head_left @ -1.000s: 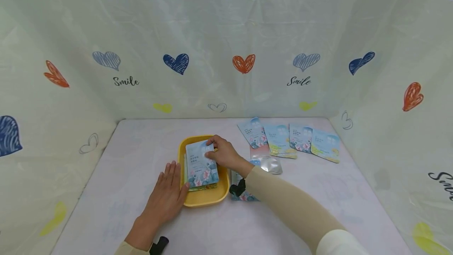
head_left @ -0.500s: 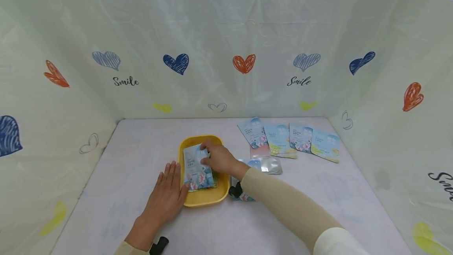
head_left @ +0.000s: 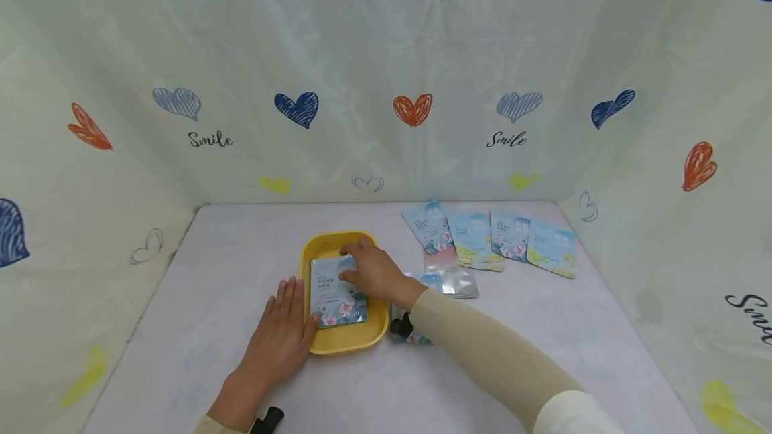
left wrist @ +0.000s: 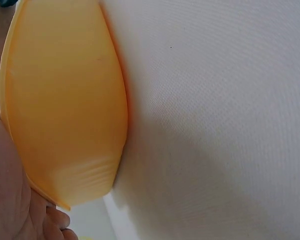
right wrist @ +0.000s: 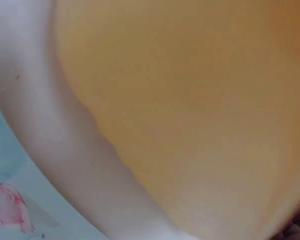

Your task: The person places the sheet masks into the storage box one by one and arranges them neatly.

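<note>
A blue flat sachet (head_left: 336, 297) printed with pink flowers lies in a yellow plastic tray (head_left: 351, 343). My right hand (head_left: 378, 274) is over the tray's right side, its thumb and forefinger spread apart at the sachet's upper right corner. Straight-fingered, my left hand (head_left: 274, 333) rests along the tray's left side, the thumb at the near left rim. In the left wrist view, part of that hand (left wrist: 10, 185) lies against the tray's outer wall (left wrist: 65, 100). The right wrist view is filled mostly by the tray's outer wall (right wrist: 190, 100), blurred.
At the back right, several sachets (head_left: 473, 233) lie fanned out and overlapping. A silver sachet (head_left: 460, 282) lies nearer. Another flowered sachet (head_left: 416, 337) beside the tray is partly hidden by the right forearm. A heart-printed curtain (head_left: 386, 52) surrounds the white table (head_left: 512, 327).
The right hand has lowered the flowered sachet into the tray, where it now lies flatter and covers the green-yellow one beneath. Its fingers have parted from it. The left hand has stayed in place.
</note>
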Demonstrator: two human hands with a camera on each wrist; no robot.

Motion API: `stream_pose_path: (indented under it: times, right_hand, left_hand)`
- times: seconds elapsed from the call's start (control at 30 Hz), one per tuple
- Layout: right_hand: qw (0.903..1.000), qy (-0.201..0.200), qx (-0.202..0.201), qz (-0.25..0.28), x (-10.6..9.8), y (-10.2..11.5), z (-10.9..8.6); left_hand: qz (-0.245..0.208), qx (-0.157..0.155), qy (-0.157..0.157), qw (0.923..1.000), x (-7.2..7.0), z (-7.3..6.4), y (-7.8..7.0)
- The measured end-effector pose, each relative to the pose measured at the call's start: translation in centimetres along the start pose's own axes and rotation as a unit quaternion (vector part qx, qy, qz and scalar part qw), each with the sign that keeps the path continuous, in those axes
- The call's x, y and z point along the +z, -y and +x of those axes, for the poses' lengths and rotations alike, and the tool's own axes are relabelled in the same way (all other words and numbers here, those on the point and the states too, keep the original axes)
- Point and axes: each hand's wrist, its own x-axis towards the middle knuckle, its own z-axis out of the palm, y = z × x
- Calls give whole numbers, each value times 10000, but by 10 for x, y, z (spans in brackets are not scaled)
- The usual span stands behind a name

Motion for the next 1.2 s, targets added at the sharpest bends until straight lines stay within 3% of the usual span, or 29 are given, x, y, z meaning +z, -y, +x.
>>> stream_pose_path:
  times: [0.2,0.43,0.6,0.83,0.93,1.2]
  right_hand:
    - [9981,-487,-34,381,-21,-25,-11]
    - [9949,-858,-25,-534,-36,-77,-42]
    - [9862,-833,-262,-1409,-39,-102,-66]
    - [9827,-260,-412,-1786,-25,-121,-94]
    - [9788,-241,-468,-1978,-18,-124,-100]
    - [9729,-407,49,-2276,-15,-133,-98]
  left_hand:
    - [-65,-103,117,9999,0,1,0]
    - [-89,-135,201,9997,1,1,-1]
    - [-43,-153,192,9997,1,1,-2]
    - [12,-263,334,9991,0,1,-2]
    - [-11,-238,302,9993,-1,0,-1]
    - [-159,-207,226,9994,0,1,-2]
